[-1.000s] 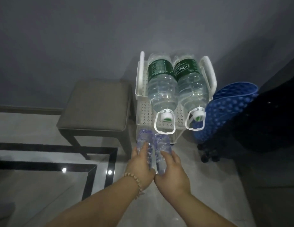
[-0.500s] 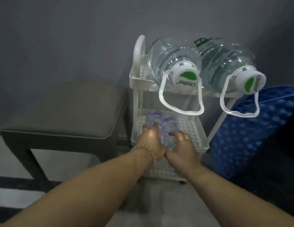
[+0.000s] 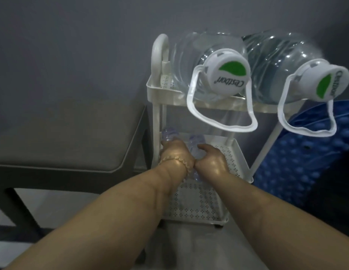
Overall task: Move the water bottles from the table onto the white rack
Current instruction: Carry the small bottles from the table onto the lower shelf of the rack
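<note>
Each grip is closed around its own small bottle: the left hand (image 3: 176,155) wraps the left small bottle (image 3: 167,134), and the right hand (image 3: 212,161) wraps the right small bottle (image 3: 195,145). Both bottles lie on their sides on the middle shelf (image 3: 233,159) of the white rack (image 3: 157,90), touching each other, with the far ends pointing toward the back of the rack. The hands cover most of both bottles, so only the clear, bumpy far ends show. Two big bottles already lie on the top shelf of the rack, the left big bottle (image 3: 206,61) and the right big bottle (image 3: 282,67), with their white caps and loop handles sticking out over the front. A gray stool (image 3: 66,137) stands just left of the rack, and a blue bumpy mat (image 3: 306,164) leans just right of it. The small bottles look thin and soft, so they will likely dent if squeezed hard. They are round and smooth, so they may roll or slip on the shelf. They seem light enough for one hand each. A good place to hold one is around the middle of its body, where the ridges help the fingers stay put. It looks like the next step is to let go gently so they stay side by side.
</note>
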A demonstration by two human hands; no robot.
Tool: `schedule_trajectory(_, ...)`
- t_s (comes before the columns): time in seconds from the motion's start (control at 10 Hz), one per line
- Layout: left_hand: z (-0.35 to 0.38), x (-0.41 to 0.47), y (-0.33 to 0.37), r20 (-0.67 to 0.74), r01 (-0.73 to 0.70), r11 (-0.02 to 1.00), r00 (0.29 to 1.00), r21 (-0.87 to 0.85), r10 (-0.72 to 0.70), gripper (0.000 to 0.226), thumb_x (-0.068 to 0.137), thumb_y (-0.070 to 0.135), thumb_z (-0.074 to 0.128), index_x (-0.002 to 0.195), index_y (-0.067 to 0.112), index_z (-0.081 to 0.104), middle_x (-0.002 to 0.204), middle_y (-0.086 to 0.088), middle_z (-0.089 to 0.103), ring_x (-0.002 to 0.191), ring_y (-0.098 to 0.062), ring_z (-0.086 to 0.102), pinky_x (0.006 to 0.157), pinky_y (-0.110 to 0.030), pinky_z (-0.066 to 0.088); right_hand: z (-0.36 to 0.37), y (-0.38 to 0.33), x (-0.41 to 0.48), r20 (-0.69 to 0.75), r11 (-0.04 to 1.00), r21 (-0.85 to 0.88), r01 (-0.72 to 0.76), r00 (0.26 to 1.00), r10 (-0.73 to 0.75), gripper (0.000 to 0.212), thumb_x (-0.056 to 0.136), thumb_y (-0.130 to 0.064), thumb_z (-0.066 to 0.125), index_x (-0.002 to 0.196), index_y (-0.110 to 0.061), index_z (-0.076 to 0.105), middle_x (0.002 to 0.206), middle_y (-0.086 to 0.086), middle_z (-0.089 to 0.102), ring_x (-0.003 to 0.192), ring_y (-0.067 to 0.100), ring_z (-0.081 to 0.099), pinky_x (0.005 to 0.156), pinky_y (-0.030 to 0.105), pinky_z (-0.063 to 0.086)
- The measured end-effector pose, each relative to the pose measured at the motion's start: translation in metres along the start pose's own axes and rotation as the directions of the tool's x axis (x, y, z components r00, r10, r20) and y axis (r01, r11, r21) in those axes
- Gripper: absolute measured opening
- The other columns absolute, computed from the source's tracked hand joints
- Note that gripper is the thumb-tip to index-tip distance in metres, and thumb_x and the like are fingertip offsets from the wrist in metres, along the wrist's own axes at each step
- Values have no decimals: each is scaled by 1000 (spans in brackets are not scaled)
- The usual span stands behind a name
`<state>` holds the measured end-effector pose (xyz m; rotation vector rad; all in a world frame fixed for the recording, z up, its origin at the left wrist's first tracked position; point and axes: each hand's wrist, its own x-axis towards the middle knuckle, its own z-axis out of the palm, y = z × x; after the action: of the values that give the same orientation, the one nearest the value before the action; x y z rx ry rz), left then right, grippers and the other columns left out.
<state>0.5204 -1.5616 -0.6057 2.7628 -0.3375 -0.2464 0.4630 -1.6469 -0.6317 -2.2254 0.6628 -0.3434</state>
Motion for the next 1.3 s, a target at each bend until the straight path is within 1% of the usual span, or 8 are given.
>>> schedule_trajectory(0.2,22,-6,-16,-161,-119,976,983,-180,91,33,90,17,50,121,6,56,130,-17,52,116,-33,50,81,-31,40,-9,8,-14,194,980,-77,181,967,-163,59,79,-29,68,134,-29,50,148,2,38,136,21,34,104,24,26)
schedule_trajectory(0.3,37,-13,-31,-249,-297,955,927,-25,281,44,95,19,41,136,5,41,150,-17,27,138,-33,23,110,-39,25,-9,16,-30,225,908,-232,350,927,-300,71,75,-40,65,141,-34,40,155,10,24,143,24,19,114,35,21)
schedule_trajectory(0.4,53,-24,-51,-250,-468,853,819,232,517,54,95,24,37,144,4,28,154,-17,19,143,-30,12,117,-36,9,-1,18,-41,237,749,-439,496,868,-436,80,72,-41,61,145,-26,33,154,17,23,141,31,21,115,38,21)
schedule_trajectory(0.7,46,-48,-61,-191,-285,603,775,745,603,62,92,25,15,142,-11,7,148,-34,20,137,-49,13,99,-62,-25,14,13,-43,208,530,-675,514,821,-532,68,86,-17,62,146,-15,31,151,18,31,136,41,31,101,47,43)
schedule_trajectory(0.8,42,-53,-64,-224,-221,567,761,793,609,57,89,19,21,138,-8,32,136,-31,44,130,-45,36,107,-63,-1,16,12,-40,205,512,-682,522,809,-551,59,89,-19,60,143,-14,37,147,19,37,133,42,35,97,50,45)
schedule_trajectory(1.0,47,-51,-66,-223,-279,624,766,730,603,60,90,18,21,139,-14,11,143,-32,34,136,-43,25,105,-59,-14,19,14,-31,242,530,-678,509,836,-493,61,94,-30,47,148,-22,19,155,16,22,137,44,25,102,56,38)
schedule_trajectory(1.1,42,-52,-61,-288,-266,702,773,661,565,60,90,26,38,139,-7,31,138,-27,44,129,-37,40,109,-50,-8,18,20,-26,269,586,-609,534,834,-481,63,95,-37,41,150,-19,15,156,14,19,142,39,17,111,48,30)
schedule_trajectory(1.3,48,-44,-54,-296,-228,733,807,640,510,61,96,27,19,145,-6,3,149,-32,17,139,-42,18,98,-49,-31,14,23,-37,188,519,-652,553,781,-596,67,75,-39,68,131,-7,51,134,20,52,128,37,45,106,42,30)
